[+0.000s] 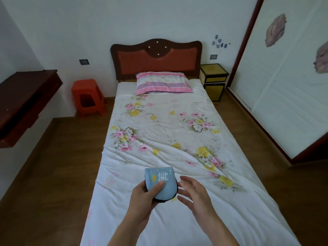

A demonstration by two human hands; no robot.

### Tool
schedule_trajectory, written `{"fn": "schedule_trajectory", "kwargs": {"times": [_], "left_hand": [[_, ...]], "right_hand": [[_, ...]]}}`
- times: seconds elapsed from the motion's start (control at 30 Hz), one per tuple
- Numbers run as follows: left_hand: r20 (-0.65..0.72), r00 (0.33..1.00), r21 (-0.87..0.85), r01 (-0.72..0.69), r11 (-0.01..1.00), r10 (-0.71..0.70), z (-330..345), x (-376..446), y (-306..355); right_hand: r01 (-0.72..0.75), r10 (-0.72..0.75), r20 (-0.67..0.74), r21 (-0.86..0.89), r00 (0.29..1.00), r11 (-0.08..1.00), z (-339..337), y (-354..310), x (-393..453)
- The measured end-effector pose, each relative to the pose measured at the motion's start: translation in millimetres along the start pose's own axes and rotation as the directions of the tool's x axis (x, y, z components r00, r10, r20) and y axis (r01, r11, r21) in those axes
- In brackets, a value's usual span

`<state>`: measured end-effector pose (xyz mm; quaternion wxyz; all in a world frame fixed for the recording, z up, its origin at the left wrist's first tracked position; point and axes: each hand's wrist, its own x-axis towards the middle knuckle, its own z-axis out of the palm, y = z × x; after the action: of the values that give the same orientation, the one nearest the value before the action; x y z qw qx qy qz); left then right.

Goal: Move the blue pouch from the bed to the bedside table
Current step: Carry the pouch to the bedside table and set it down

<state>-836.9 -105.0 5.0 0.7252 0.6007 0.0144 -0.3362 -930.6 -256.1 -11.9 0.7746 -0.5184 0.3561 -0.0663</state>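
Blue fabric, the pouch (160, 183) looks soft, light and floppy; it sits lifted above the bed (166, 132), pinched at its lower edge by the left hand (144, 197). The right hand (193, 192) hovers just beside it, fingers spread. The bedside table (213, 80) stands well apart.

Bed (177, 142) with striped pillow (163, 83)

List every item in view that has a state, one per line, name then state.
blue pouch: lifted off the bed, gripped in the left hand
right hand: open, fingers spread beside the pouch
pillow: lying flat at the headboard
bedside table: door shut, top bare
red stool: upright, nothing on it
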Motion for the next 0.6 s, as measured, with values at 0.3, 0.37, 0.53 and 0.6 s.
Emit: {"fn": "schedule_trajectory", "kwargs": {"times": [0.3, 0.37, 0.53, 0.6], "left_hand": [[0.207, 0.978, 0.16, 0.0, 0.987, -0.033, -13, 0, 1], [0.259, 0.964, 0.194, 0.008, 0.981, -0.059, -13, -2, -1], [0.4, 0.906, 0.287, 0.02, 0.958, -0.139, -4, -14, -14], [0.453, 0.873, 0.321, 0.027, 0.947, -0.179, 7, -23, -22]], "right_hand": [[0.09, -0.066, -0.216, 0.105, 0.974, 0.99, 9, 18, -43], [0.113, -0.071, -0.289, 0.134, 0.955, 0.984, 9, 25, -56], [0.153, -0.063, -0.46, 0.161, 0.886, 0.975, 3, 48, -95], [0.165, -0.046, -0.521, 0.184, 0.852, 0.969, -3, 58, -114]]}}
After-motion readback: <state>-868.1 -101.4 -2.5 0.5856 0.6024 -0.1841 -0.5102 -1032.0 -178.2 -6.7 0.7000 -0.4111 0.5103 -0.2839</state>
